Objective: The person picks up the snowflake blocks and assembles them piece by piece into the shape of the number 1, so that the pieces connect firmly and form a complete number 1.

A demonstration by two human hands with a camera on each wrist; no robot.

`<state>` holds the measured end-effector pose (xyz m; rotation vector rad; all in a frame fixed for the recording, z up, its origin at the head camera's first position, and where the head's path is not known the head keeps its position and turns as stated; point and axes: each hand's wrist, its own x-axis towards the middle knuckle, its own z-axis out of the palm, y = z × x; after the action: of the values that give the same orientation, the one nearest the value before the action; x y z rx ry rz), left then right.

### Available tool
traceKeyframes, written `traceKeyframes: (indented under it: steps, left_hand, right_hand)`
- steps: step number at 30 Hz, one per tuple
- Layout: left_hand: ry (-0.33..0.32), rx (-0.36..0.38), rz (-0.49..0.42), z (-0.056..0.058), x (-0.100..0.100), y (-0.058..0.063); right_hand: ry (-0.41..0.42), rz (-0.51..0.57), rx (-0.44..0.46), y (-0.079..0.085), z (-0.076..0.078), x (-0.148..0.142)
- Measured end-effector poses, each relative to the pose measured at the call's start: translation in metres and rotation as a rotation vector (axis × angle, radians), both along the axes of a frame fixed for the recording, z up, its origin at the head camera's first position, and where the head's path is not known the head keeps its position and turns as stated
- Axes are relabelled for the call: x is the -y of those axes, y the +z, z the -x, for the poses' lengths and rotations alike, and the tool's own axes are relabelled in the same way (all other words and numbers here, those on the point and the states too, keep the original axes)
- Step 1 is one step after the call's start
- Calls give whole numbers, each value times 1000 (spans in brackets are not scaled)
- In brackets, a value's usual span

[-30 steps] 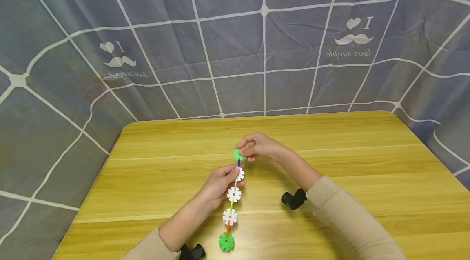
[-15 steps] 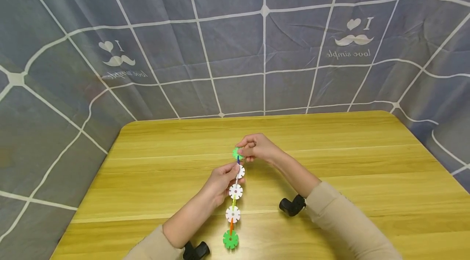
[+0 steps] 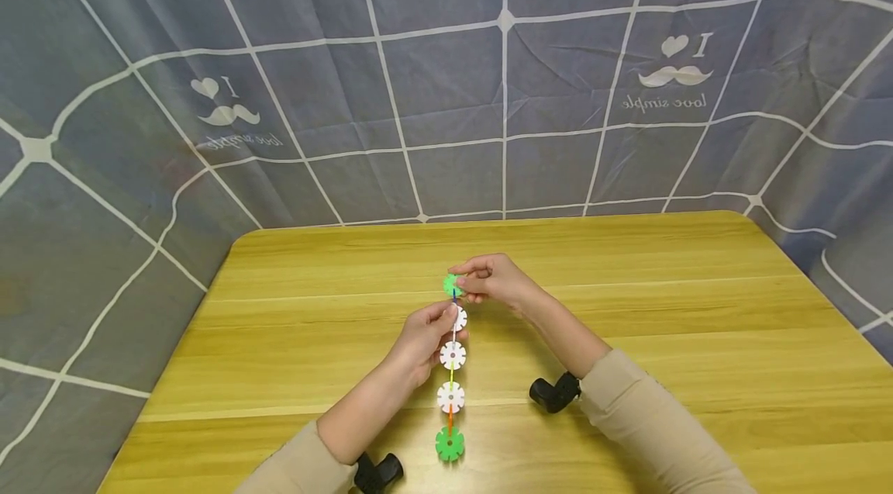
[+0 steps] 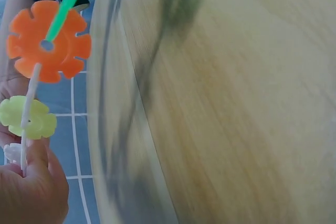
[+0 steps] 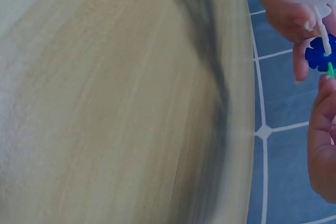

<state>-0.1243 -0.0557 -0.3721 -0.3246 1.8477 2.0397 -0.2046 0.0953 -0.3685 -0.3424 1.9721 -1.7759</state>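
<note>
A chain of interlocked notched snowflake discs is held above the table, pointing away from me. Its near end is a green disc (image 3: 449,444), joined to an orange disc (image 4: 31,32). Farther along come a white disc (image 3: 450,398), a yellow disc (image 4: 42,121) and more white discs (image 3: 453,355). My left hand (image 3: 424,339) pinches the chain at a white disc near its far end. A blue disc (image 5: 316,56) follows, and my right hand (image 3: 498,281) pinches the far green disc (image 3: 452,285) beyond it. Fingers partly cover both gripped discs.
The wooden table (image 3: 314,277) lies beneath both hands. Black devices (image 3: 554,393) are strapped at each wrist. A grey curtain (image 3: 446,91) with white lines hangs behind the table and around its sides.
The chain's near end has swung right and slightly away, so the chain now looks straighter. Both hands have shifted slightly farther away, keeping their holds.
</note>
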Motion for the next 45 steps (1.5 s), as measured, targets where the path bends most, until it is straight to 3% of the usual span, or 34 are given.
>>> traceKeyframes:
  steps: [7, 16, 21, 32, 40, 45]
  left_hand:
    - [9, -37, -11, 3, -1, -3]
    - [-36, -31, -158, 5, 2, 0]
    - [-34, -47, -208, 9, 6, 1]
    - [83, -93, -267, 27, 17, 5]
    - [120, -95, -243, 34, 19, 4]
    - [128, -99, -254, 36, 17, 3]
  right_hand:
    - [33, 1, -1, 0, 0, 0]
    - [9, 11, -1, -1, 2, -7]
    - [9, 51, 43, -3, -1, -14]
    - [160, 116, 145, -14, -34, -27]
    - [207, 152, 171, -22, -60, -26]
    - [200, 176, 176, -24, -68, -22]
